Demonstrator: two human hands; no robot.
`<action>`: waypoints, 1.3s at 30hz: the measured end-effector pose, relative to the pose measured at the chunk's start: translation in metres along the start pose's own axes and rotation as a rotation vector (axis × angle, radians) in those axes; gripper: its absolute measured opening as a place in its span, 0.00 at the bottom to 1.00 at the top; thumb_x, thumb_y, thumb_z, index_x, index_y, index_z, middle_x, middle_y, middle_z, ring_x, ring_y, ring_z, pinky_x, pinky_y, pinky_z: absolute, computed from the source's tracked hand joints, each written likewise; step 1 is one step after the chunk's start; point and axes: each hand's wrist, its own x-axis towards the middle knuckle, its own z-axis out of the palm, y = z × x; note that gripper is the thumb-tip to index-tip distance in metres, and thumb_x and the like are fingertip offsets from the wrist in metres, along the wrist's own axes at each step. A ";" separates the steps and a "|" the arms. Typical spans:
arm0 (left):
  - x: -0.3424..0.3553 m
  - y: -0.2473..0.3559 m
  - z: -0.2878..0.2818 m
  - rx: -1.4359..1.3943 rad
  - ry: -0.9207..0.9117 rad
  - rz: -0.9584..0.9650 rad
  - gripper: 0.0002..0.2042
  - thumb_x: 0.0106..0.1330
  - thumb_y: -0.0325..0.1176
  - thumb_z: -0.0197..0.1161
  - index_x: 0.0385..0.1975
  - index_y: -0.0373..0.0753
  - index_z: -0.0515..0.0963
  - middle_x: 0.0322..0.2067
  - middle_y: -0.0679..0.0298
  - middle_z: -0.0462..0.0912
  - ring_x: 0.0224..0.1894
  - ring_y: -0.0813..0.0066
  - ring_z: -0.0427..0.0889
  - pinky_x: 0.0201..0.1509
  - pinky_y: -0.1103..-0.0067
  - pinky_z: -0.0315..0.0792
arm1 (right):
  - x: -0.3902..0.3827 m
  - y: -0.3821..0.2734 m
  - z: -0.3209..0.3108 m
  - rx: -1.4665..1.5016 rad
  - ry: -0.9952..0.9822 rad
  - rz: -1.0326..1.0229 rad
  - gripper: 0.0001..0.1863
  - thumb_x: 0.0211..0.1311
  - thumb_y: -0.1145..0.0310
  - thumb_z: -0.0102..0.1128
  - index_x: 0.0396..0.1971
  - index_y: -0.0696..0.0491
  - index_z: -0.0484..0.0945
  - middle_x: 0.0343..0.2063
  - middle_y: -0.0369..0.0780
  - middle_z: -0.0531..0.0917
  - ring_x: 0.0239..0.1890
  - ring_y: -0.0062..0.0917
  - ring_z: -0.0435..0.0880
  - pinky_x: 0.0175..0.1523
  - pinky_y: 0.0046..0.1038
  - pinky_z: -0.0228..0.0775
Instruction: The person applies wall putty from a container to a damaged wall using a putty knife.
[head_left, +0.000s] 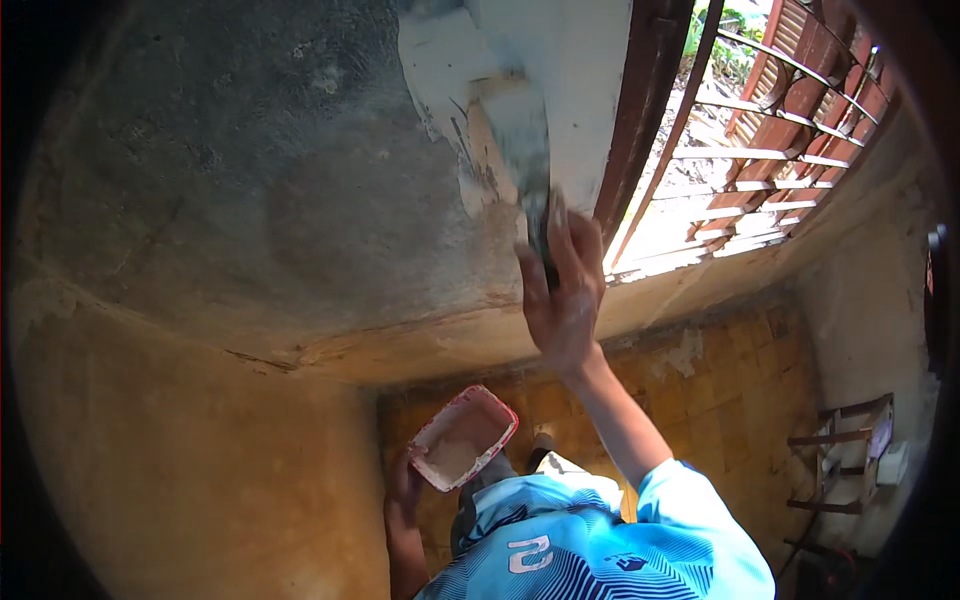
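Observation:
My right hand is raised to the wall, its fingers closed round the dark handle of a putty knife. The blade, smeared by motion, lies against a patch of pale putty beside the window frame. Left of that patch the wall is bare, rough and grey. Low on the left, my left hand holds a red-rimmed rectangular tub by its side. Pale putty sits in the tub and coats its inner walls. Most of the left hand's fingers are hidden by the tub.
At the upper right, an open window with brown wooden shutters and metal bars lets in bright light. A yellow-brown tiled floor lies below. By the right wall stands a small wooden frame with a white object on it.

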 end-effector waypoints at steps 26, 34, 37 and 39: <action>-0.007 0.003 0.014 0.047 -0.131 0.001 0.08 0.64 0.37 0.55 0.34 0.40 0.77 0.35 0.67 0.75 0.44 0.76 0.74 0.50 0.78 0.67 | -0.058 0.022 0.028 -0.023 -0.065 0.171 0.23 0.59 0.79 0.58 0.56 0.57 0.71 0.42 0.48 0.71 0.36 0.35 0.76 0.39 0.32 0.71; -0.002 -0.002 0.012 -0.049 -0.042 -0.037 0.10 0.60 0.38 0.58 0.35 0.39 0.76 0.37 0.64 0.76 0.43 0.71 0.76 0.50 0.73 0.71 | -0.007 -0.009 0.010 0.020 -0.035 0.027 0.21 0.60 0.80 0.57 0.55 0.59 0.72 0.44 0.48 0.71 0.37 0.36 0.75 0.39 0.32 0.71; 0.000 0.000 0.013 -0.037 -0.045 -0.070 0.09 0.59 0.37 0.58 0.35 0.39 0.76 0.37 0.64 0.76 0.43 0.70 0.76 0.50 0.72 0.71 | 0.022 -0.004 0.023 0.068 0.015 0.025 0.20 0.60 0.79 0.58 0.54 0.60 0.72 0.44 0.46 0.71 0.37 0.34 0.74 0.38 0.30 0.70; -0.006 0.009 0.020 -0.023 -0.058 -0.117 0.07 0.61 0.36 0.57 0.31 0.41 0.77 0.35 0.68 0.76 0.43 0.75 0.74 0.50 0.76 0.68 | 0.020 0.014 0.036 0.114 0.046 0.059 0.19 0.62 0.79 0.58 0.54 0.60 0.73 0.44 0.44 0.72 0.37 0.28 0.74 0.35 0.24 0.69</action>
